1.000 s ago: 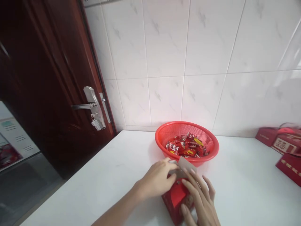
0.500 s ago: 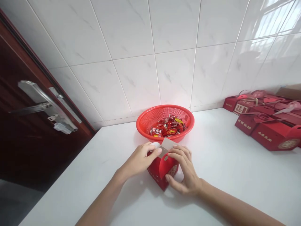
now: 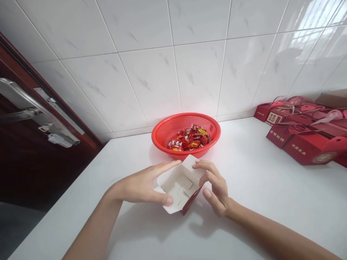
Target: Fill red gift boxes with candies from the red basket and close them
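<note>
A small red paper box (image 3: 191,199) stands on the white table with its flaps folded outward, showing a pale, bare inside. My left hand (image 3: 146,183) is spread at the box's left side, its thumb on the near flap and its fingers along the far left edge. At the right side, my right hand (image 3: 215,186) has its fingers curved and apart, with fingertips at the right flap. Just behind the box is a red plastic basket (image 3: 159,140) that holds several red-wrapped candies (image 3: 191,140).
Several red gift boxes (image 3: 306,146) with ribbons are grouped at the right by the tiled wall (image 3: 200,76), with brown cardboard behind them. A dark red door with a metal handle (image 3: 35,112) is at the left, beyond the table edge.
The box's top flaps have been opened outward, so its inside now shows. My left hand has spread wider and moved left. The view has shifted slightly.
</note>
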### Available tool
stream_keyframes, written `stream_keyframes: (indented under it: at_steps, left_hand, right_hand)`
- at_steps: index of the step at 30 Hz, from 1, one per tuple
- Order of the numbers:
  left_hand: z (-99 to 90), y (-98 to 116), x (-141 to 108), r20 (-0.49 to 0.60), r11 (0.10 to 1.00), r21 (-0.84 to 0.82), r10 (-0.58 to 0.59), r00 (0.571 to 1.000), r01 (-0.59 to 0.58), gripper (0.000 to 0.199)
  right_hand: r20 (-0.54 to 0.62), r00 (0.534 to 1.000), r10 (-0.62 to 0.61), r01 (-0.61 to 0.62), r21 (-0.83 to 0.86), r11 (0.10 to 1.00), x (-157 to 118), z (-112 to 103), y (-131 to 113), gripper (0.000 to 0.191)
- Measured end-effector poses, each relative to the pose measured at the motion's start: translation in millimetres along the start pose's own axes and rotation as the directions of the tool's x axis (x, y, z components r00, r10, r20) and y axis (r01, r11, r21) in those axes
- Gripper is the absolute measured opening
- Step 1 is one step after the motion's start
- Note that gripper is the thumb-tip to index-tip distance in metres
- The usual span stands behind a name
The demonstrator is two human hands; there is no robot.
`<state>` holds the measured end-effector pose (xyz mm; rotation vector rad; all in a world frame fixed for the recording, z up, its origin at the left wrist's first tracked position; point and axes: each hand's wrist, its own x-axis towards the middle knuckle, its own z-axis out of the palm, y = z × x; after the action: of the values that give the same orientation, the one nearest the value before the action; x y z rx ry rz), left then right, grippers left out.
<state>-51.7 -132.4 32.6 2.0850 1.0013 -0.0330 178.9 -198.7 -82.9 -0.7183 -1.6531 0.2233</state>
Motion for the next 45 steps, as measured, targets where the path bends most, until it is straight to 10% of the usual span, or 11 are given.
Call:
stream_keyframes:
  at_steps: [15,20,30,35,45]
  left_hand:
    - [-1.4,0,0,0.069,0.998,0.061,0.009,0.998,-0.013,0.12]
    - [-3.6,-1,4,0.106,0.988,0.047,0.142,0.984,-0.147,0.119]
    - [-3.8,-12,4,0.092,0.977,0.211,0.025,0.995,-0.044,0.127]
    - [-3.7,-10,5,0.113,0.985,0.17,0.024,0.993,-0.043,0.121]
    - [-5.0,-10,7,0.135,0.99,0.144,-0.007,0.991,-0.013,0.124]
  right_hand:
    - [0.053,0.933,0.357,-0.36,0.211,0.909,7,1,-10,0.037]
    - [0.194,0.921,0.337,-0.377,0.236,0.896,12,-8,-4,0.033]
    - [0.378,0.882,0.283,-0.372,0.187,0.909,23,-22,5,0.032]
    - [0.44,0.874,0.209,-0.271,0.081,0.959,24,-27,6,0.034]
    - [0.371,0.904,-0.212,0.304,-0.209,0.929,16,-26,21,0.032]
